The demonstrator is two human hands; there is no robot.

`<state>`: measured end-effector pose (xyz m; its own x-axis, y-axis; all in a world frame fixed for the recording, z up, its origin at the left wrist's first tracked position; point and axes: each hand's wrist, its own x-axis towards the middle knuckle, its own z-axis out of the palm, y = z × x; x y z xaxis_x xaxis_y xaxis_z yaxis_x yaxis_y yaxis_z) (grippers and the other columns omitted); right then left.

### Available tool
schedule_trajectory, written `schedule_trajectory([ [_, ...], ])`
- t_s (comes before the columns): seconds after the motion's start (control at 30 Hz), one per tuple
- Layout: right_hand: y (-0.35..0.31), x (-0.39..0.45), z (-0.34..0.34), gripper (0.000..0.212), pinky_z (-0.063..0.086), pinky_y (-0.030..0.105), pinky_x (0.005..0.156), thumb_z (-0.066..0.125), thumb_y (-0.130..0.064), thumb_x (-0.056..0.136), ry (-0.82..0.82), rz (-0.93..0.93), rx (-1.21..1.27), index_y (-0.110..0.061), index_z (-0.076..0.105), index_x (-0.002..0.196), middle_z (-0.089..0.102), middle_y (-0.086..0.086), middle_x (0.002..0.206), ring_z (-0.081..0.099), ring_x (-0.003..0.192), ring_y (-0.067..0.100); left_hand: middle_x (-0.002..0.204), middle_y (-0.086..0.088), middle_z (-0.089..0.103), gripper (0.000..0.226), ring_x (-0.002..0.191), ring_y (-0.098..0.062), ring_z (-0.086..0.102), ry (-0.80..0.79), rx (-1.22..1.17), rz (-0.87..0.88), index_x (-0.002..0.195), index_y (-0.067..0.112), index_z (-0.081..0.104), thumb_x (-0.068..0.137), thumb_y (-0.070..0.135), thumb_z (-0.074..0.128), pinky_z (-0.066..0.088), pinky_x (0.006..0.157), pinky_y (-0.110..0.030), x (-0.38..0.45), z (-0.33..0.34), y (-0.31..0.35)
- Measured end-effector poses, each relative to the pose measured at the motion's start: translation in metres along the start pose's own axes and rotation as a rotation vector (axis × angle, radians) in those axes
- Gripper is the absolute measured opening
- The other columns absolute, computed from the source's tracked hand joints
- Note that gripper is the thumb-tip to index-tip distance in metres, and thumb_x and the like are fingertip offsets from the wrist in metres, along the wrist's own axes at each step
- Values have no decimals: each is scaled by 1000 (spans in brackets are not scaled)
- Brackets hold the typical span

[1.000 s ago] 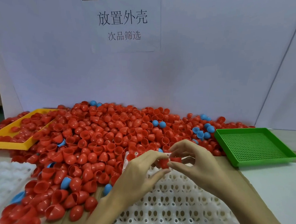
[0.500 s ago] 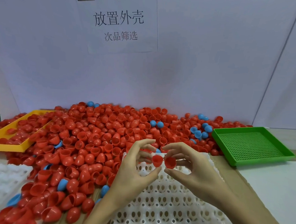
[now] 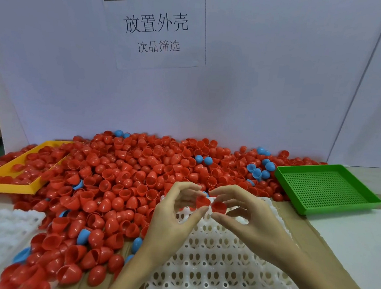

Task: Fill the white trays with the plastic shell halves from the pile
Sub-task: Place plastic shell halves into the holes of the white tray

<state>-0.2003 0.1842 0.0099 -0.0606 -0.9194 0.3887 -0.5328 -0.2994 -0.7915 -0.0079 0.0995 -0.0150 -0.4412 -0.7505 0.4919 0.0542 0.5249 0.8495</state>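
Pinching one red shell [image 3: 202, 201] in left fingers [image 3: 199, 211], another red shell [image 3: 219, 207] in right fingers [image 3: 219, 217]

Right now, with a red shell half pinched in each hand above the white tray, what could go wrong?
1. The left hand and right hand hold each red shell half only by fingertips; either could slip and drop.
2. The pile crowds the white tray at its far and left edges, so strays may roll in.
3. Blue halves are mixed in and could be grabbed by mistake.
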Motion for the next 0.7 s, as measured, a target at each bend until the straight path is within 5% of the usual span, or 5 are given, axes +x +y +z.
schedule_trajectory([
  [0.23,2,0,2,13,54,28,59,57,-25,105,37,76,64,-24,65,116,76,-1,80,70,66,15,113,4,74,35,105,-21,74,-73,29,69,116,31,69,86,34,87,59,89,-25,-2,2,2],
  [0.43,0,-2,5,25,55,30,60,54,-43,102,34,54,152,-33,60,124,72,5,85,70,70,19,96,1,77,17,86,-23,75,-9,-12,-72,117,37,71,101,35,67,62,81,-39,-2,2,0],
  [0.6,4,-3,10,32,57,24,71,75,-21,96,31,-48,-106,-39,64,121,65,-14,109,69,97,15,86,-10,76,23,70,-32,74,7,-187,-216,108,21,78,106,33,58,60,66,-31,0,0,6],
  [0.7,7,-3,9,32,59,23,73,77,-16,94,55,-15,-123,-38,68,116,71,-16,105,72,93,11,86,-11,77,26,72,-31,74,-36,-199,-252,109,21,79,104,38,59,61,67,-30,1,-1,5],
])
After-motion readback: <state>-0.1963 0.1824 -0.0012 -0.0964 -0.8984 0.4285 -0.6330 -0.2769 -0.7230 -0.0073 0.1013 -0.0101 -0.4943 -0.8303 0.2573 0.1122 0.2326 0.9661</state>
